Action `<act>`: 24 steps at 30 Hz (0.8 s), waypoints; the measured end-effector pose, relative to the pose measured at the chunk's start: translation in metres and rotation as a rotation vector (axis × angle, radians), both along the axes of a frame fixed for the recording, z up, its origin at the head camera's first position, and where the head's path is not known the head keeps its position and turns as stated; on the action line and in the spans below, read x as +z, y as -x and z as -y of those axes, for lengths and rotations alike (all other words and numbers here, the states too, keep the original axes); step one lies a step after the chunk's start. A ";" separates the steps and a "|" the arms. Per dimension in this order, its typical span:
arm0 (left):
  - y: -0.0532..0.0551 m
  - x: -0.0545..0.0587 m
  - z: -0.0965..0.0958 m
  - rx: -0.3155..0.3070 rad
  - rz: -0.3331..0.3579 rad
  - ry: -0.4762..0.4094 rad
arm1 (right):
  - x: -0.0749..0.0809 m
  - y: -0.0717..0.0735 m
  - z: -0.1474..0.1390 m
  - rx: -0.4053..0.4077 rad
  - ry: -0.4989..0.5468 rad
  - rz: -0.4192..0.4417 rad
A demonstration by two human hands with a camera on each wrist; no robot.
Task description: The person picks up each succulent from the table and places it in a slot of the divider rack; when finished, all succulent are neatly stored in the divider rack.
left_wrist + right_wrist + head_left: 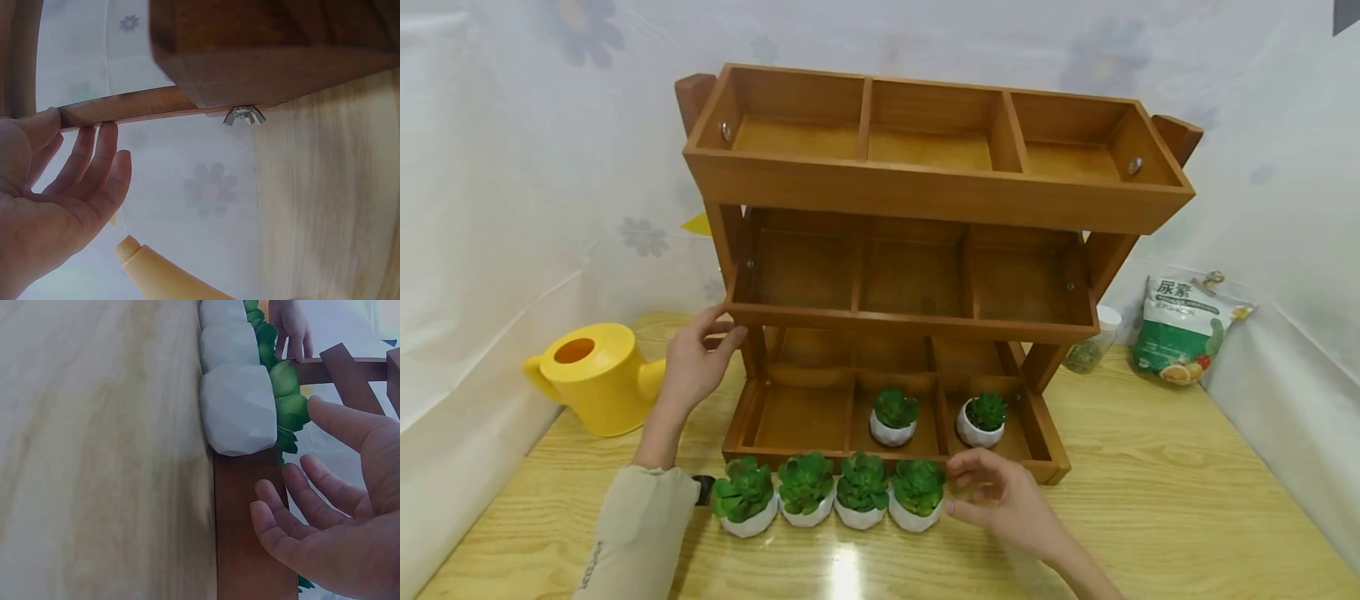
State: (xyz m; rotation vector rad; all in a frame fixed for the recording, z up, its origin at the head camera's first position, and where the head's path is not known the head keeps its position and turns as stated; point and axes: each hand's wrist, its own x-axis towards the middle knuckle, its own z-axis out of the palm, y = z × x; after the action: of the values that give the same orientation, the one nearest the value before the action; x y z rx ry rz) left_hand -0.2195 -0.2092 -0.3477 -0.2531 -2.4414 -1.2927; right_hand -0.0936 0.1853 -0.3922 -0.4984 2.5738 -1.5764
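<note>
A three-tier wooden plant rack [940, 187] stands on the table. My left hand [698, 354] holds its left upright, thumb and fingertips against the wood [134, 107]. Along the front of the bottom tier stands a row of several green succulents in white faceted pots; the rightmost succulent [917, 492] is nearest my right hand [1003, 500]. That hand's fingers are loosely bent and spread, holding nothing; whether a fingertip touches the leaves I cannot tell. In the bottom tier, one potted succulent [893, 415] sits in the middle compartment and another succulent [982, 419] in the right one.
A yellow watering can [598, 379] stands left of the rack, close to my left forearm. Behind the rack's right side are a lidded jar [1093, 342] and a green-and-white bag [1183, 333] with a clip. A wing nut [245, 115] juts from the rack.
</note>
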 end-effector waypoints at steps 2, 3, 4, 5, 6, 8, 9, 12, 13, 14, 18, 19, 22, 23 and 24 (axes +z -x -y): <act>0.000 0.000 0.000 0.006 0.004 0.001 | -0.002 -0.001 0.000 -0.004 -0.019 0.007; 0.000 0.000 0.000 0.007 0.006 -0.001 | -0.003 -0.002 0.001 -0.012 -0.033 0.007; 0.000 0.000 0.000 0.005 0.004 -0.002 | -0.004 -0.002 0.001 -0.020 -0.046 0.006; -0.001 0.000 0.000 0.004 0.004 -0.004 | -0.005 -0.003 0.002 -0.028 -0.059 0.006; -0.001 0.001 0.000 0.002 0.004 -0.006 | -0.005 -0.004 0.003 -0.034 -0.072 0.008; -0.001 0.001 -0.001 -0.001 0.001 -0.007 | -0.006 -0.004 0.004 -0.042 -0.094 0.012; -0.001 0.001 -0.001 -0.003 0.000 -0.007 | -0.007 -0.004 0.005 -0.046 -0.100 0.014; -0.002 0.002 -0.001 0.000 0.003 -0.006 | -0.008 -0.004 0.007 -0.039 -0.112 0.019; -0.002 0.002 -0.001 0.002 0.004 -0.005 | -0.008 -0.004 0.007 -0.030 -0.115 0.015; -0.002 0.002 -0.001 0.002 0.006 -0.005 | -0.008 -0.004 0.008 -0.022 -0.116 0.010; -0.002 0.001 -0.001 0.000 0.004 -0.002 | -0.009 -0.005 0.011 0.009 -0.133 -0.028; -0.001 0.001 -0.001 -0.002 0.005 -0.002 | -0.009 -0.005 0.012 0.016 -0.140 -0.047; -0.001 0.001 -0.001 -0.001 0.003 -0.001 | -0.011 -0.005 0.015 0.025 -0.168 -0.106; -0.001 0.001 0.000 0.000 0.005 0.000 | -0.011 -0.005 0.017 0.028 -0.177 -0.120; -0.001 0.000 0.000 0.000 0.004 -0.001 | -0.011 -0.005 0.018 0.029 -0.183 -0.132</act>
State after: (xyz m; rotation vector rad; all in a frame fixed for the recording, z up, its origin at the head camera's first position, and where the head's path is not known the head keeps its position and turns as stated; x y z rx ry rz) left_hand -0.2188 -0.2090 -0.3474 -0.2511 -2.4445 -1.2954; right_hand -0.0883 0.1676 -0.4034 -0.6380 2.7585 -1.3232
